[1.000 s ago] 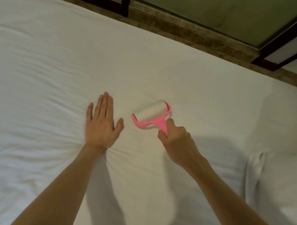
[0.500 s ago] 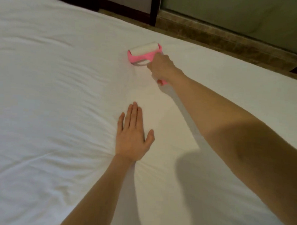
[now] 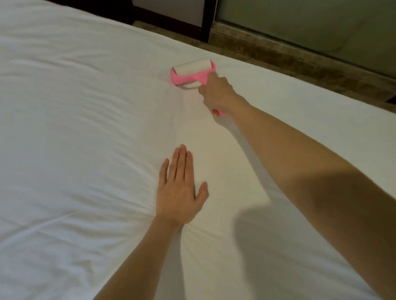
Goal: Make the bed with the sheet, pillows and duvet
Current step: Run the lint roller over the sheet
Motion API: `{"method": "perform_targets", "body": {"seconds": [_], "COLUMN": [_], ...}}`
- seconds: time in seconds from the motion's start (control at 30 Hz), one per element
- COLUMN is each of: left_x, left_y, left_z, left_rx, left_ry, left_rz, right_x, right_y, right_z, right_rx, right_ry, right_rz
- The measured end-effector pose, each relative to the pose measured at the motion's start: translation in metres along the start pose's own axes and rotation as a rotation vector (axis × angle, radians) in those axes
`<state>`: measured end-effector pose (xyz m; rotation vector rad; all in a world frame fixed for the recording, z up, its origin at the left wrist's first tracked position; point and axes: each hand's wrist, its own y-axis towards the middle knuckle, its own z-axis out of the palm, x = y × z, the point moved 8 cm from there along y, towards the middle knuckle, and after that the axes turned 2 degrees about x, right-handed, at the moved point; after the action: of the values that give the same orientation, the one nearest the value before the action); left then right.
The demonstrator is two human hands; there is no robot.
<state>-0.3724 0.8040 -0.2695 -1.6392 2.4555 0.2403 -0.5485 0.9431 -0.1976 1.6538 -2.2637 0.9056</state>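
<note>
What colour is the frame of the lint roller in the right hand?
Pink, with a white roll; the head view shows the lint roller gripped by the right hand.

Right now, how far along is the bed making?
Done: the sheet lies spread out, lightly creased. In hand: the left hand presses it flat; the right hand holds a roller on it. Left: pillows and duvet, neither in view.

Matt cloth sheet (image 3: 80, 122), plastic roller (image 3: 192, 76)
</note>
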Motion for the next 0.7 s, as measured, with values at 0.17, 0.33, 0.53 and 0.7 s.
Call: {"method": "perform_targets", "body": {"seconds": [0.17,0.33,0.53,0.7], "left_x": [0.001,0.0,-0.001,-0.002], "left_y": [0.0,-0.001,0.001,0.002], "left_z": [0.001,0.001,0.001,-0.001], "left_rx": [0.018,0.036,0.027,0.024], "left_ry": [0.021,0.027,0.007,0.01], "left_rz": [-0.02,-0.029,-0.027,-0.022], "right_x": [-0.03,-0.059,-0.112,-0.139], "right_y": [-0.046,-0.103,-0.193,-0.233], "right_z": [0.005,0.002,0.006,-0.002], "right_rx": [0.017,0.045,0.088,0.12], "right_ry": [-0.115,-0.138,-0.224,-0.218], "right_rz": [0.016,0.072,0.168,0.194]}}
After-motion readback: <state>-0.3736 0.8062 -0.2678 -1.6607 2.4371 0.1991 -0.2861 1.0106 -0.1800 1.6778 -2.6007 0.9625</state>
